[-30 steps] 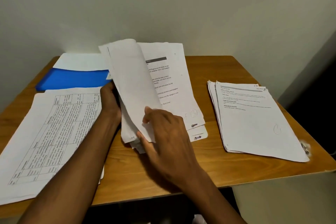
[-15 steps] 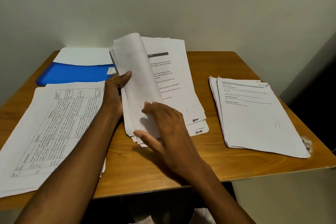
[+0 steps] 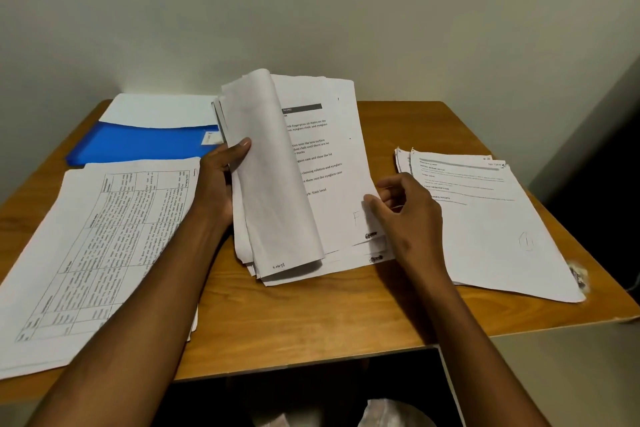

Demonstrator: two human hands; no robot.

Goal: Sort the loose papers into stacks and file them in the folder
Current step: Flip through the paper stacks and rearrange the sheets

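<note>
A bundle of white printed sheets (image 3: 332,163) lies in the middle of the wooden table (image 3: 311,315). Its top pages (image 3: 273,184) are folded back to the left, and my left hand (image 3: 221,180) holds them there with the thumb across their back. My right hand (image 3: 405,215) pinches the right edge of the exposed sheet near its lower corner. A stack with printed tables (image 3: 93,246) lies on the left, another text stack (image 3: 485,215) on the right. The blue folder (image 3: 145,142) lies at the back left with a white sheet (image 3: 159,111) on it.
The table stands against a plain wall. Its front edge is close to me and its right edge drops off beside the right stack. A small crumpled scrap (image 3: 577,276) sits at the right stack's near corner. Something pale (image 3: 388,412) shows under the table.
My right hand left the folded-back pages and moved right to the exposed sheet's edge. My left thumb came round onto the folded pages and keeps them turned back.
</note>
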